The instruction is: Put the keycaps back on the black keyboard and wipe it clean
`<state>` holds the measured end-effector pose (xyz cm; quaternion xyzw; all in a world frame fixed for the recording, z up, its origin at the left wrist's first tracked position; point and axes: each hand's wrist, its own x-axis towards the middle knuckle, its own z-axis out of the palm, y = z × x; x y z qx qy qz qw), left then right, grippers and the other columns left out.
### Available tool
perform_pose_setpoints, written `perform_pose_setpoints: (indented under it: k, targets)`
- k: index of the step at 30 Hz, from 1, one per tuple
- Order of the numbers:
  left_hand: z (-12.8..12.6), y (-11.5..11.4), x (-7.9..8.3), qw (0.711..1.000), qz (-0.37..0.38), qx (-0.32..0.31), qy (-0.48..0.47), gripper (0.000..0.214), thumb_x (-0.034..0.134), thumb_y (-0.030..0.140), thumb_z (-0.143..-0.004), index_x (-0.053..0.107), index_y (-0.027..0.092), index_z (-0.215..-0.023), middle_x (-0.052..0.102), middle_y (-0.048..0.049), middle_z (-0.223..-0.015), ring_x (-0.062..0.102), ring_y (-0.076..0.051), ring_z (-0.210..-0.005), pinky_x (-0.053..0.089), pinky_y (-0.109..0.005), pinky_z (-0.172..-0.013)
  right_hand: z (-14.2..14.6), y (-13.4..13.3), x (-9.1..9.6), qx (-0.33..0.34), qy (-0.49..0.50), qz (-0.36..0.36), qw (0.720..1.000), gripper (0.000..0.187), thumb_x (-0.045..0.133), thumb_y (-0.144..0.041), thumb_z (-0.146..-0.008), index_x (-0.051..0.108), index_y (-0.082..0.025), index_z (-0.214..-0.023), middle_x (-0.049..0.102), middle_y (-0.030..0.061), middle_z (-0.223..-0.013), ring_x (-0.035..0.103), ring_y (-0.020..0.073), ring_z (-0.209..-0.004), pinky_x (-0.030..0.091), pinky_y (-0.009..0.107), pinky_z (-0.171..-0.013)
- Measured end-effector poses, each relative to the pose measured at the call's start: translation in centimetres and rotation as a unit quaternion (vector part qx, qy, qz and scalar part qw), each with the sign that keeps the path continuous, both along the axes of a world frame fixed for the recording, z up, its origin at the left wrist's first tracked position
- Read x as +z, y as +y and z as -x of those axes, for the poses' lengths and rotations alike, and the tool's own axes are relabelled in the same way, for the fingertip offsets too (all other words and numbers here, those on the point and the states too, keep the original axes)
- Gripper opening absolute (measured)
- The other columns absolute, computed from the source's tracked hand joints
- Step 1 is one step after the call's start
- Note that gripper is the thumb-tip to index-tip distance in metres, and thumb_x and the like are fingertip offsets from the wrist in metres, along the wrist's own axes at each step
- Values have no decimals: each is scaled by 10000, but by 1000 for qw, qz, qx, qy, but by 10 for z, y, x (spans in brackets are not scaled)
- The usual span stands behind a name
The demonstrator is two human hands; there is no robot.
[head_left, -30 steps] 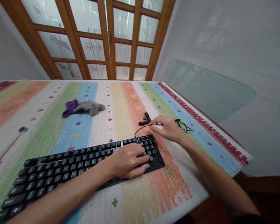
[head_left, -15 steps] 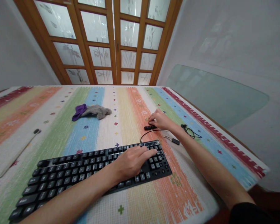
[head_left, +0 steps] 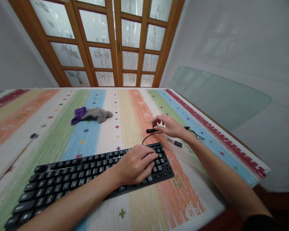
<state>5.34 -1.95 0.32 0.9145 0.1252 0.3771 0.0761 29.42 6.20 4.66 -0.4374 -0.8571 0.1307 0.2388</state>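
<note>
A black keyboard (head_left: 74, 175) lies slantwise on the striped tablecloth (head_left: 135, 106). My left hand (head_left: 135, 163) rests on its right end with the fingers spread loosely over the keys and holds nothing. My right hand (head_left: 168, 126) reaches past the keyboard's far right corner, its fingertips curled together over small black keycaps. One long black keycap (head_left: 150, 130) shows just left of those fingers. What the fingertips pinch is hidden. The keyboard's thin black cable (head_left: 148, 137) curves from the back edge toward my right hand.
A small metal tool with a dark handle (head_left: 175, 142) lies right of the keyboard, and a coiled black wire (head_left: 195, 133) beyond it. Purple and grey cloths (head_left: 91, 114) lie at the back. A pale stick with a dark tip (head_left: 14, 157) is at left. The table edge (head_left: 243, 154) runs on the right.
My right hand let the metal tool lie on the cloth and moved left and farther away onto the loose keycaps. My left hand stayed on the keyboard's right end. The camera shifted slightly.
</note>
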Motion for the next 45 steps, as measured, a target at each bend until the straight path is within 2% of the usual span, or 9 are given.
perform_pose_setpoints:
  k: [5, 9, 13, 16, 20, 29, 38, 41, 45]
  targets:
    - [0, -2, 4, 999, 22, -14, 30, 288, 536, 236, -903, 572, 137, -1170, 628, -135, -1140, 566, -261, -1073, 507, -436, -915, -4, -71, 8, 25, 78, 50, 995, 151, 592, -230, -931, 591, -189, -1076, 680, 44, -966, 615, 144, -807, 490, 288, -726]
    - [1, -1, 4, 997, 10, -42, 71, 372, 570, 296, -880, 574, 153, -1223, 596, -140, -1237, 525, -288, -1150, 470, -461, -976, -5, -120, -8, 23, 79, 73, 994, 171, 587, -213, -939, 576, -201, -1109, 669, 38, -960, 618, 149, -837, 499, 293, -757]
    - [1, -1, 5, 992, -3, -60, 109, 380, 572, 349, -898, 588, 188, -1242, 588, -125, -1274, 507, -288, -1175, 447, -464, -1008, -6, -146, -30, 17, 66, 61, 996, 211, 546, -163, -947, 558, -206, -1153, 651, 60, -1020, 612, 175, -935, 503, 319, -816]
    - [1, -1, 5, 990, -12, -66, 125, 388, 575, 387, -902, 598, 193, -1237, 586, -121, -1291, 500, -293, -1183, 436, -467, -1022, -5, -152, -41, 23, 75, 29, 997, 230, 533, -146, -947, 550, -203, -1170, 639, 68, -1004, 599, 186, -945, 507, 330, -813]
    - [0, -2, 5, 987, -19, -76, 142, 417, 573, 406, -908, 587, 193, -1266, 590, -118, -1299, 485, -296, -1211, 408, -475, -1052, -3, -151, -47, 31, 94, -9, 995, 231, 509, -120, -949, 550, -202, -1162, 643, 69, -972, 599, 186, -918, 516, 333, -793]
    - [-2, -1, 3, 981, -16, -79, 176, 465, 575, 417, -911, 562, 187, -1315, 580, -110, -1325, 466, -297, -1250, 379, -446, -1072, 3, -150, -47, 26, 105, -36, 994, 198, 531, -110, -940, 570, -195, -1115, 667, 65, -962, 616, 173, -904, 529, 324, -802]
    - [-3, -2, 3, 975, -19, -70, 212, 487, 531, 474, -936, 545, 177, -1321, 573, -101, -1361, 449, -298, -1283, 331, -443, -1092, -1, -150, -46, 2, 122, -23, 992, 153, 580, -118, -919, 623, -186, -1049, 659, 49, -860, 620, 156, -794, 519, 288, -709]
    - [-4, -3, 3, 973, -19, -63, 222, 482, 512, 488, -946, 545, 186, -1320, 574, -95, -1364, 443, -300, -1292, 317, -448, -1098, 0, -151, -48, 1, 98, -62, 993, 122, 566, -124, -931, 639, -179, -1011, 652, 43, -805, 616, 149, -731, 512, 265, -646]
    - [-5, -3, 2, 972, -12, -61, 226, 488, 486, 515, -953, 551, 190, -1311, 568, -95, -1371, 435, -315, -1300, 319, -473, -1084, 3, -155, -48, 7, 44, -100, 994, 179, 491, -102, -955, 656, -162, -994, 648, 60, -792, 610, 157, -721, 500, 263, -612]
